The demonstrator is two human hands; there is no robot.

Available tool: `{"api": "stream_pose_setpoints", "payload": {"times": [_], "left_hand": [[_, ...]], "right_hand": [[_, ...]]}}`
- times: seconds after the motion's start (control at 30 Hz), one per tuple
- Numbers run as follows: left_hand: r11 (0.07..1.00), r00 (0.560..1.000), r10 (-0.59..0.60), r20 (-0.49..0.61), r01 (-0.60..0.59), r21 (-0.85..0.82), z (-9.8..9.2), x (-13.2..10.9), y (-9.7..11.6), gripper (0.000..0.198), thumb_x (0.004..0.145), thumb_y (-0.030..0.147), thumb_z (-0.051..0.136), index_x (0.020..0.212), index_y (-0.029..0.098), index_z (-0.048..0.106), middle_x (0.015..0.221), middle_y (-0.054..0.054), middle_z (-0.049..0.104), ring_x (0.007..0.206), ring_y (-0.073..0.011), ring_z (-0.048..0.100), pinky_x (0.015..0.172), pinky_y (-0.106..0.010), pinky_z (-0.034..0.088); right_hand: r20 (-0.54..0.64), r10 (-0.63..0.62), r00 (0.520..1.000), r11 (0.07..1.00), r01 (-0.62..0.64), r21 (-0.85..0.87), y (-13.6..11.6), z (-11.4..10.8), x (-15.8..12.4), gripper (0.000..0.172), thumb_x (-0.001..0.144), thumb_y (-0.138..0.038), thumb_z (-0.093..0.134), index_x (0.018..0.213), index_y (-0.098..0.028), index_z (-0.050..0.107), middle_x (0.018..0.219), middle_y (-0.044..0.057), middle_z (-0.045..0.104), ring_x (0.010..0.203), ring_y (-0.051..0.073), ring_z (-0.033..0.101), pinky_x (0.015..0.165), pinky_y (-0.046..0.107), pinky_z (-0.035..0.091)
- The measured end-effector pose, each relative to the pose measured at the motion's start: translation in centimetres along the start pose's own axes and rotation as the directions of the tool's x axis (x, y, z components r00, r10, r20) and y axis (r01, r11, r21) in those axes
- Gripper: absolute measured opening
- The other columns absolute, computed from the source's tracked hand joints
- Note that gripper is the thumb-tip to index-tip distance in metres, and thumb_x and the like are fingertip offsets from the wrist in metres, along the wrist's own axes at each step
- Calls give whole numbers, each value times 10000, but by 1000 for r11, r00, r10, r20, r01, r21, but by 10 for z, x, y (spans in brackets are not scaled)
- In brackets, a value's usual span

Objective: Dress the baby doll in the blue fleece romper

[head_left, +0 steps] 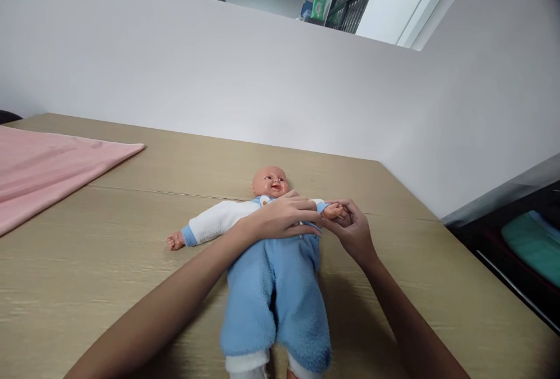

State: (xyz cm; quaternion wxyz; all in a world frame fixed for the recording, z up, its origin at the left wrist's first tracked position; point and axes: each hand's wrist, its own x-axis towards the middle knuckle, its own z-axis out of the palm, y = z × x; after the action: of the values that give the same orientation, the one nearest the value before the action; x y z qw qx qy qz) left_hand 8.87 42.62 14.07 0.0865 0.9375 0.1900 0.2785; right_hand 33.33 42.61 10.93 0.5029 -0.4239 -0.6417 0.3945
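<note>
A baby doll (271, 285) lies on its back on the wooden table, its head away from me. It wears fluffy blue overalls with white sleeves and blue cuffs. Across its chest rests my left hand (284, 216), the fingers stretched out and lying together toward the sleeve on the right. My right hand (352, 230) is closed around the doll's arm near the cuff, thumb below and fingers behind the small plastic hand (333, 211). Most of that sleeve is hidden by my hands. On the other side, the doll's white-sleeved arm (219, 221) is spread out on the table.
A pink cloth (56, 169) lies flat at the table's left. Behind the wooden table (131, 309) rises a white partition wall (219, 76). Beyond the right edge, lower down, is a dark open container or bag (494, 245) with something green in it.
</note>
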Motion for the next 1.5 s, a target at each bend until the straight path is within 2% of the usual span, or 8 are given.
{"api": "stream_pose_setpoints", "payload": {"times": [0.27, 0.53, 0.63, 0.77, 0.97, 1.23, 1.37, 1.5], "left_hand": [[989, 996, -43, -78, 31, -143, -1, -2, 7, 310, 1129, 454, 552, 1121, 208, 740, 1080, -74, 785, 1006, -216, 699, 958, -367, 402], [870, 940, -278, -198, 159, -467, 9, 6, 2, 311, 1047, 496, 683, 996, 189, 689, 948, -33, 740, 873, -188, 660, 813, -302, 471], [892, 922, -326, -209, 226, -392, 12, 8, 0, 265, 1044, 460, 681, 985, 202, 678, 990, -49, 744, 931, -214, 634, 878, -332, 472], [919, 912, -361, -192, 314, -239, 14, 7, 1, 171, 1049, 364, 650, 989, 204, 636, 1090, -93, 724, 1040, -253, 617, 992, -392, 459], [873, 874, -477, -87, 461, -160, 16, 6, 1, 63, 951, 206, 655, 972, 202, 595, 1142, -119, 690, 1069, -268, 610, 999, -393, 476], [746, 762, -648, -12, 632, -210, 19, 9, -2, 172, 1070, 347, 544, 1019, 203, 623, 864, -27, 728, 798, -213, 671, 699, -308, 460], [677, 690, -724, -6, 708, -201, 19, 12, -7, 163, 1063, 327, 562, 1022, 190, 641, 857, -26, 744, 771, -204, 673, 665, -298, 438], [651, 664, -747, -5, 731, -207, 19, 15, -9, 166, 1064, 322, 570, 1039, 180, 652, 858, -23, 744, 770, -196, 667, 650, -291, 424]], "right_hand": [[168, -88, 982, 993, 101, -69, 13, 15, -21, 353, 800, -409, 889, 957, -278, 602, 958, 7, 707, 872, 212, 729, 846, 360, 646], [366, -170, 915, 983, 183, -1, 7, 6, -29, 207, 998, -392, 719, 1185, -311, 759, 1205, 66, 700, 1180, 287, 653, 1081, 435, 542], [289, -44, 956, 982, -12, 189, 10, 18, -31, 248, 1009, -485, 692, 1151, -302, 780, 1174, 52, 732, 1170, 280, 666, 1095, 428, 535], [177, 219, 960, 830, -278, 484, 15, 38, -32, 311, 939, -564, 749, 1063, -278, 743, 1042, 23, 749, 953, 231, 702, 910, 386, 614], [-29, 283, 959, 856, -239, 458, 15, 50, -35, 415, 810, -578, 895, 833, -252, 638, 763, -50, 621, 697, 129, 571, 661, 231, 539], [-41, 343, 939, 860, -295, 416, 33, 54, -21, 562, 713, -730, 890, 888, -264, 630, 842, -22, 712, 703, 149, 634, 594, 247, 549], [-77, 309, 948, 897, -263, 356, 40, 54, -16, 550, 700, -723, 904, 865, -261, 655, 824, -26, 683, 728, 144, 613, 584, 222, 527], [-85, 281, 956, 924, -245, 295, 44, 51, -15, 538, 730, -720, 885, 843, -256, 639, 758, -42, 623, 668, 133, 564, 534, 214, 481]]}}
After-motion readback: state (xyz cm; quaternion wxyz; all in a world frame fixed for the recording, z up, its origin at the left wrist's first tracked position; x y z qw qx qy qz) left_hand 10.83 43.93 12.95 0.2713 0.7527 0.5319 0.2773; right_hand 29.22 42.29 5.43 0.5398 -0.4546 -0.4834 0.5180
